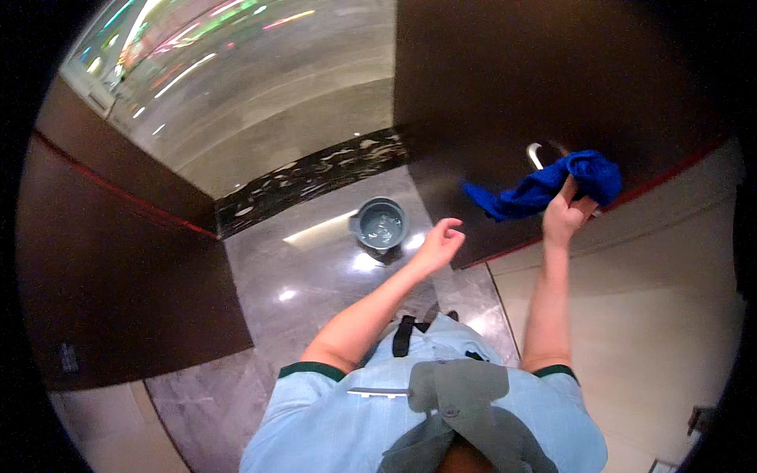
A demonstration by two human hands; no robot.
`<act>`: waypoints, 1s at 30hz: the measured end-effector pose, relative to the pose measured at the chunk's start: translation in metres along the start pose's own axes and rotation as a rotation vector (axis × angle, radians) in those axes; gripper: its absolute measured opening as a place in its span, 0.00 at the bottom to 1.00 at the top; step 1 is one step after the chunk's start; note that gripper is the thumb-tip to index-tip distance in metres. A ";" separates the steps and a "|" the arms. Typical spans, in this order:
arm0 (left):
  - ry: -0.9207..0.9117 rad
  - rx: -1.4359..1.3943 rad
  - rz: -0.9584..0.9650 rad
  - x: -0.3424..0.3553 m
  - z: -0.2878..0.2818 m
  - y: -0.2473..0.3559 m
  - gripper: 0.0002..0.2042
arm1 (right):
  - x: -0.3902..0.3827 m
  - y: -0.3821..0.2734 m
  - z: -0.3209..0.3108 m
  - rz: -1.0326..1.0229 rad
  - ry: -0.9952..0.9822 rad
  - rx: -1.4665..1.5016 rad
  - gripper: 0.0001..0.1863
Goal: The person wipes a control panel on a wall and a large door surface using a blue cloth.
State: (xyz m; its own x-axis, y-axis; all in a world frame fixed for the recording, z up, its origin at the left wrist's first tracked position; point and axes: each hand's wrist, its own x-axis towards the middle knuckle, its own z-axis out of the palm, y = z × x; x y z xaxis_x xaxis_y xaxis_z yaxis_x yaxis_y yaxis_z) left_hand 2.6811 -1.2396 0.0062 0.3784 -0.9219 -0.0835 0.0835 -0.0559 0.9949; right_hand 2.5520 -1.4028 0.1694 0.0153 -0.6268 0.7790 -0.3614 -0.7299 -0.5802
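My right hand (564, 218) presses a bunched blue cloth (544, 185) against the dark brown door on the right. The cloth's tail trails to the left, and it covers part of the metal door handle (535, 155), whose curved silver end sticks out beside it. Some of my right fingers are hidden in the folds. Held out in front of my body, my left hand (441, 245) is empty, its fingers loosely curled with a gap between them. Just left of it, a grey-blue bucket (382, 225) with clear water inside stands on the floor.
A dark door panel (134, 260) is on the left, the other dark door (512, 71) on the right. Between them a black marbled threshold strip (315, 180) crosses the shiny grey tile floor (276, 272). Beyond it lies a glossy floor with coloured light reflections. A pale wall (646, 315) stands at right.
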 end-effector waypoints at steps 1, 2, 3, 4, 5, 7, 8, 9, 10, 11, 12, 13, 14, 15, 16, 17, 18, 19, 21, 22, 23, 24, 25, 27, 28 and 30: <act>-0.001 0.029 0.001 -0.002 -0.007 0.003 0.19 | 0.006 0.023 0.005 -0.155 -0.069 -0.253 0.24; 0.001 0.039 -0.003 -0.008 -0.014 -0.003 0.18 | 0.011 0.045 0.009 -0.284 -0.173 -0.379 0.24; 0.018 0.032 0.008 -0.013 -0.025 -0.014 0.18 | 0.014 0.025 0.024 -0.426 -0.283 -0.496 0.23; 0.037 0.059 0.000 -0.018 -0.037 -0.025 0.17 | 0.011 0.004 0.028 -0.023 -0.613 -0.730 0.22; 0.039 0.076 -0.007 -0.023 -0.041 -0.030 0.17 | 0.013 0.016 0.031 -0.034 -0.619 -0.776 0.22; 0.105 0.092 -0.054 -0.035 -0.052 -0.033 0.16 | 0.031 0.038 0.042 0.021 -0.702 -0.861 0.26; 0.138 0.121 -0.085 -0.039 -0.059 -0.039 0.15 | 0.034 0.036 0.052 0.001 -0.720 -0.863 0.29; 0.170 0.149 -0.116 -0.044 -0.065 -0.043 0.15 | 0.037 0.033 0.061 -0.019 -0.737 -0.865 0.31; 0.211 0.134 -0.112 -0.048 -0.066 -0.050 0.14 | 0.038 0.033 0.068 -0.042 -0.741 -0.875 0.33; 0.188 0.148 -0.123 -0.052 -0.067 -0.052 0.14 | 0.039 0.025 0.072 -0.029 -0.788 -0.891 0.32; 0.178 0.168 -0.140 -0.054 -0.068 -0.052 0.13 | 0.040 0.027 0.074 -0.019 -0.818 -0.910 0.29; 0.174 0.191 -0.158 -0.054 -0.070 -0.055 0.13 | 0.042 0.044 0.077 -0.015 -0.853 -0.918 0.27; 0.189 0.203 -0.118 -0.052 -0.068 -0.063 0.13 | 0.044 0.049 0.079 -0.017 -0.874 -0.924 0.25; 0.201 0.215 -0.076 -0.049 -0.065 -0.072 0.12 | 0.047 0.053 0.078 -0.027 -0.892 -0.935 0.24; 0.246 0.232 -0.075 -0.047 -0.063 -0.071 0.12 | 0.048 0.066 0.080 -0.056 -0.882 -0.933 0.25; 0.288 0.248 -0.073 -0.047 -0.061 -0.069 0.12 | 0.046 0.067 0.079 -0.065 -0.888 -0.923 0.25; 0.306 0.208 -0.086 -0.046 -0.060 -0.074 0.12 | 0.041 0.061 0.080 -0.053 -0.851 -0.888 0.25; 0.321 0.166 -0.085 -0.043 -0.058 -0.077 0.12 | 0.039 0.082 0.076 -0.161 -0.771 -0.759 0.26; 0.332 0.173 -0.115 -0.045 -0.062 -0.071 0.12 | 0.027 0.088 0.066 -0.247 -0.711 -0.682 0.26; 0.330 0.171 -0.139 -0.051 -0.066 -0.058 0.11 | 0.021 0.076 0.058 -0.226 -0.741 -0.771 0.23; 0.328 0.173 -0.158 -0.056 -0.072 -0.046 0.11 | 0.014 0.046 0.045 -0.196 -0.779 -0.762 0.23; 0.385 0.161 -0.150 -0.059 -0.074 -0.047 0.11 | 0.013 0.050 0.035 -0.333 -0.777 -0.719 0.27; 0.435 0.149 -0.140 -0.058 -0.077 -0.048 0.11 | 0.013 0.082 0.028 -0.499 -0.703 -0.703 0.32; 0.557 0.151 -0.132 -0.055 -0.077 -0.058 0.10 | 0.002 0.058 0.005 -0.214 -0.736 -0.769 0.33; 0.566 0.123 -0.168 -0.053 -0.076 -0.061 0.10 | 0.009 0.063 -0.006 -0.281 -0.806 -0.820 0.30; 0.584 0.095 -0.231 -0.051 -0.073 -0.059 0.11 | 0.022 0.030 -0.015 -0.355 -0.783 -0.555 0.29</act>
State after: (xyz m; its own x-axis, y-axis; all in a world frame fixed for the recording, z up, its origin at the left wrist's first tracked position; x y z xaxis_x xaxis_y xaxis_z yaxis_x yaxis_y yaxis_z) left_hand 2.7243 -1.1613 -0.0524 0.8029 -0.5225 -0.2869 0.1512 -0.2870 0.9459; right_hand 2.5275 -1.4342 0.1725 0.7387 -0.5464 0.3947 -0.5950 -0.8037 0.0010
